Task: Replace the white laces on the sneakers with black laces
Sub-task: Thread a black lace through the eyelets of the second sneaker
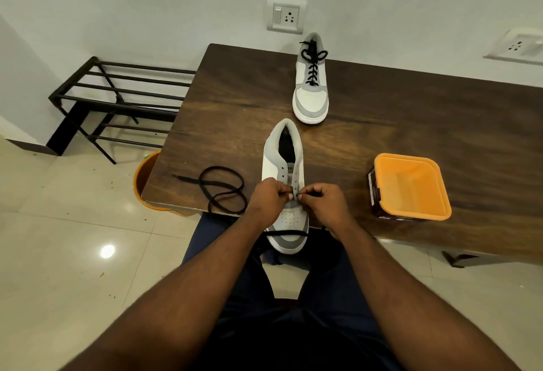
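Near sneaker [284, 194]: unlaced, toe overhanging near tabletop [411, 112] edge.
Left hand [269, 197], right hand [321, 202]: black lace [223, 191] pinched at lowest eyelets.
Far sneaker [311, 88]: black-laced.

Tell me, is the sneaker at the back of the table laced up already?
Yes. The far sneaker has a black lace criss-crossed up its eyelets and tied in a bow at the top.

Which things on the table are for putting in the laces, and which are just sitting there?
For the job:
near sneaker
black lace
far sneaker, already laced black
left hand, right hand

Just lying about:
orange tub
orange bucket
black rack
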The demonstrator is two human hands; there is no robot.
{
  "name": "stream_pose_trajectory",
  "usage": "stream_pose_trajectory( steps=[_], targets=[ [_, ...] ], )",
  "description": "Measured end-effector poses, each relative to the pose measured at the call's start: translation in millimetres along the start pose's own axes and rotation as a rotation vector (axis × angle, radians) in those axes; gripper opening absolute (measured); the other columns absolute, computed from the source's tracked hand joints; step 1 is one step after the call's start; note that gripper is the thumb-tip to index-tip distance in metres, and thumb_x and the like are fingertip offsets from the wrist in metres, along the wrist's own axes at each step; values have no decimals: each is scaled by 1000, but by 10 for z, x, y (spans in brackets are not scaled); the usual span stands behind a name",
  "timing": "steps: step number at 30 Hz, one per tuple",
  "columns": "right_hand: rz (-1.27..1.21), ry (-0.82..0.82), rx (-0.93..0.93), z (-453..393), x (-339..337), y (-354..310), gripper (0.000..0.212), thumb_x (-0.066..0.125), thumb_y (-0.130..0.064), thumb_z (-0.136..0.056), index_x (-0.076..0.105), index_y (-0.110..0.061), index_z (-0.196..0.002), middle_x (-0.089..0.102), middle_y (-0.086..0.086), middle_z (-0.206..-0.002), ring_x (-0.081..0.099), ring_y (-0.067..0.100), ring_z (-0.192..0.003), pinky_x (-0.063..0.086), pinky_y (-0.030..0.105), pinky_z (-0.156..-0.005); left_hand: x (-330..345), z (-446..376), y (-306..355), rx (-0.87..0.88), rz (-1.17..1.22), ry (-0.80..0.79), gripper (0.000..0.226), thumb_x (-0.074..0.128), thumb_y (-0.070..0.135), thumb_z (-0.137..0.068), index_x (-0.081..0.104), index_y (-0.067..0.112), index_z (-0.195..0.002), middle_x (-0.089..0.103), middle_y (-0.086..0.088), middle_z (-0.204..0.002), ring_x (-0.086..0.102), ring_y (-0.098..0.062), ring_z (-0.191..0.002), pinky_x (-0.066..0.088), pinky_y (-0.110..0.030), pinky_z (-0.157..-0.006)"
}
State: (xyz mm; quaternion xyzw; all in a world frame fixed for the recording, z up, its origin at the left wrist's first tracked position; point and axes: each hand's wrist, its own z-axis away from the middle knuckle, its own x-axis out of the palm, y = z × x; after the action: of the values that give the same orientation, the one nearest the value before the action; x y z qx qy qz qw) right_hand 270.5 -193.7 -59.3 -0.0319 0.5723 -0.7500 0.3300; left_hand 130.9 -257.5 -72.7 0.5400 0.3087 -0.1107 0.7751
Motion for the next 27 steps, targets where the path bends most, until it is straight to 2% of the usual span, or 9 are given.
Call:
stream_pose_trajectory(
  steps=[3,6,12,16,19,21,23,25,27],
  targets=[
    [-19,5,10,-10,-10,12,10,73,-3,-81,75,-12,-82,72,2,-74,61,5,-60,53,18,-61,-11,-50,8,7,-15,-46,13,64,6,-89,74,2,-95,71,-12,-95,66,-26,-90,49,-30,-78],
    [-24,-8,-2,-4,-23,14,8,73,-2,-81,75,-7,-87,72,5,-75,60,5,-59,53,19,-62,2,-60,27,35,-107,-71,10,56,7,-92,64,3,-95,61,-16,-100,59,-30,-91,44,-33,-76],
    [-73,-5,10,24,-23,73,9,73,-3,-82,75,-5,-90,72,8,-79,61,5,-62,52,17,-62,131,75,-62,59,-60,70,12,46,10,-98,56,5,-97,54,-13,-102,54,-30,-91,45,-43,-82],
    [-71,19,27,40,-1,99,11,72,-2,-83,74,-6,-93,72,6,-79,61,0,-58,50,15,-60,86,90,-105,2,173,144,15,42,9,-101,53,3,-93,58,-9,-90,55,-22,-81,46,-40,-75],
    [-62,38,36,38,25,103,7,72,-4,-83,75,-7,-89,71,6,-74,59,2,-56,50,18,-58,0,105,-90,-168,514,161,20,33,9,-104,48,8,-91,62,-10,-81,55,-18,-66,48,-31,-61],
    [-58,36,36,48,33,85,4,75,-13,-83,76,-9,-82,71,8,-72,60,6,-59,52,25,-62,-46,102,-103,-295,757,195,20,28,11,-106,44,10,-94,63,-12,-79,59,-19,-62,50,-28,-58],
    [-45,39,69,51,36,42,20,79,-29,-79,75,-9,-76,72,10,-71,60,11,-60,54,31,-65,-58,96,-116,-396,941,235,21,25,16,-108,43,8,-101,63,-15,-79,63,-22,-64,56,-31,-60],
    [34,55,96,25,58,-11,33,82,-42,-72,72,-11,-71,71,8,-67,62,15,-59,55,34,-63,-60,81,-114,-454,1040,263,23,22,19,-108,41,7,-102,62,-17,-81,64,-25,-66,58,-33,-63],
    [204,100,80,-8,108,-54,35,83,-46,-68,68,-14,-67,69,4,-63,64,17,-60,53,33,-60,-61,50,-121,-476,1060,277,26,22,19,-108,41,7,-97,61,-18,-81,64,-25,-66,58,-33,-62]
  ],
)
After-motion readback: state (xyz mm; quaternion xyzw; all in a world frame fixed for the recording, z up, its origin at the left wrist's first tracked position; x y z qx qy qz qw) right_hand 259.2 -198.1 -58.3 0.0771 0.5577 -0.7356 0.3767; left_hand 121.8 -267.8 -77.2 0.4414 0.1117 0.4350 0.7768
